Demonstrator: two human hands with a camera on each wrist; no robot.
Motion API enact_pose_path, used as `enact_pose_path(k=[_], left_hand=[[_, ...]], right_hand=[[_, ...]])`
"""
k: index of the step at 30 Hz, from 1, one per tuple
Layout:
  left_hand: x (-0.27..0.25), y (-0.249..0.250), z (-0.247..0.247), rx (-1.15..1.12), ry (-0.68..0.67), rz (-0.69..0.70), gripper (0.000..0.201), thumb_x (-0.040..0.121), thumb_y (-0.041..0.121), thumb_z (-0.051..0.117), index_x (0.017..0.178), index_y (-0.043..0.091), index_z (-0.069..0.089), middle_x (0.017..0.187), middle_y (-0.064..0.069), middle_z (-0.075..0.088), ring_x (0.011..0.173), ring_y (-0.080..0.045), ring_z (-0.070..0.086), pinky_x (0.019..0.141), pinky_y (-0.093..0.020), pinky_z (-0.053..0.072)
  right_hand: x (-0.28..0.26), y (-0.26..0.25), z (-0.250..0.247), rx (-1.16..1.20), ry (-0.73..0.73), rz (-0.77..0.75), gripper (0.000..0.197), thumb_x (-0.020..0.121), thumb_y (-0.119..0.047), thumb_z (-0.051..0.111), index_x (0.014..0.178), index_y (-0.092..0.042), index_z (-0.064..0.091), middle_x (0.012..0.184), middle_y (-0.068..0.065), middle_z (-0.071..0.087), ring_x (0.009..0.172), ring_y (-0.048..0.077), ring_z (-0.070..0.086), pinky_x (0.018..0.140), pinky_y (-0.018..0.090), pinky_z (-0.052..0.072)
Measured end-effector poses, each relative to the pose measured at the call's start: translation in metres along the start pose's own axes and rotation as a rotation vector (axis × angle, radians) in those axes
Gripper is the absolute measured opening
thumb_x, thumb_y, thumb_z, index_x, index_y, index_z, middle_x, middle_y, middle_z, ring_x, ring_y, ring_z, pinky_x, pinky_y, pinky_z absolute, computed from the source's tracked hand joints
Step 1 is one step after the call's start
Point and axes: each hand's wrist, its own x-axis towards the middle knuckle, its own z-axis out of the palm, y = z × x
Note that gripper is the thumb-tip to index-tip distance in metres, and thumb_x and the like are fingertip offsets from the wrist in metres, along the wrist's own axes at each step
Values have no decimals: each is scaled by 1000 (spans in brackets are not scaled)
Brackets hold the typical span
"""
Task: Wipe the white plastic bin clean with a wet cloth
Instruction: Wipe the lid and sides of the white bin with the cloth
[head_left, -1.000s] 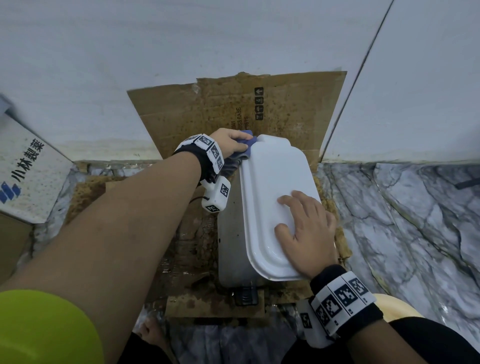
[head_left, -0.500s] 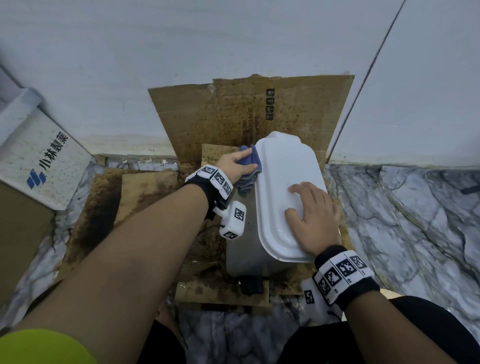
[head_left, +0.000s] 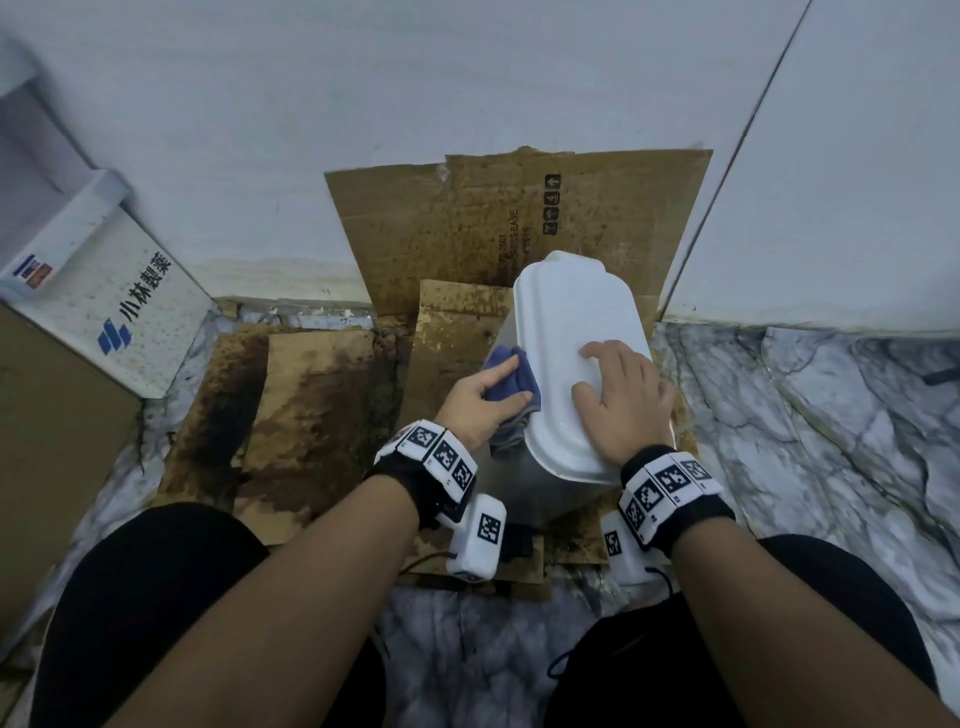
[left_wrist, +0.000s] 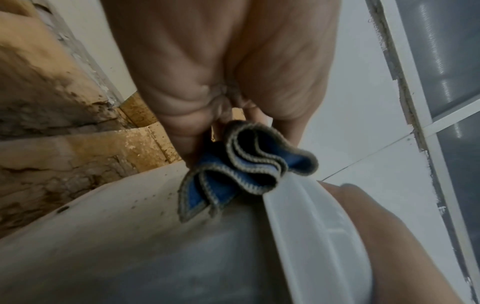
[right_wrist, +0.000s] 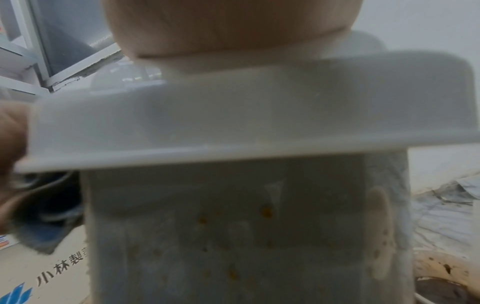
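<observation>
The white plastic bin (head_left: 566, 322) stands on stained cardboard with its lid shut. My left hand (head_left: 480, 402) grips a folded blue cloth (head_left: 511, 382) and presses it against the bin's left side, just under the lid's rim. In the left wrist view the cloth (left_wrist: 241, 170) bunches in folds between my fingers and the grey side wall (left_wrist: 130, 236). My right hand (head_left: 621, 397) lies flat on the lid with fingers spread. The right wrist view shows the lid's rim (right_wrist: 233, 127) and the spotted front wall (right_wrist: 233, 236) below it.
Stained brown cardboard (head_left: 322, 415) covers the marble floor (head_left: 810, 441) and leans against the white wall (head_left: 415, 78). A white printed box (head_left: 119, 306) sits at the left. My knees in black fabric frame the bottom of the head view.
My left hand has slid the cloth along the bin's left side from the far end toward me. The right hand stays on the lid. The head camera has pulled back.
</observation>
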Motion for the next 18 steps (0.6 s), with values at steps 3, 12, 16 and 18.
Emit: enact_pose_path(k=[3,12,16,18], left_hand=[[-26,-3,11,-23,39,17,57,88,8,67,141,16,48,142,-6,50,129,-19,48,109,-39,41],[-72,-29,37,19,171,78,57,93,24,62,146,26,40,144,1,48,129,-12,46,110,-36,40],[-80,-34,52,-13,275,63,61,89,35,66,145,31,41,132,0,58,110,-13,60,97,-33,51],[-85,-34,58,1,313,55,61,91,33,65,146,30,40,125,4,59,98,-4,60,85,-18,51]], right_hand=[[-2,-2,-1,-6,-4,0,51,77,-44,28,125,-35,43,139,-8,44,131,18,35,107,49,22],[2,-6,-1,-129,-261,-34,55,96,-45,21,150,-43,8,163,-3,5,149,21,0,116,57,-3],[3,-5,-1,-139,-284,-34,55,97,-46,20,150,-43,7,163,-3,3,149,21,-1,116,57,-4],[4,-4,-1,-129,-302,-30,55,97,-47,20,150,-43,6,163,-3,1,149,21,-2,116,57,-5]])
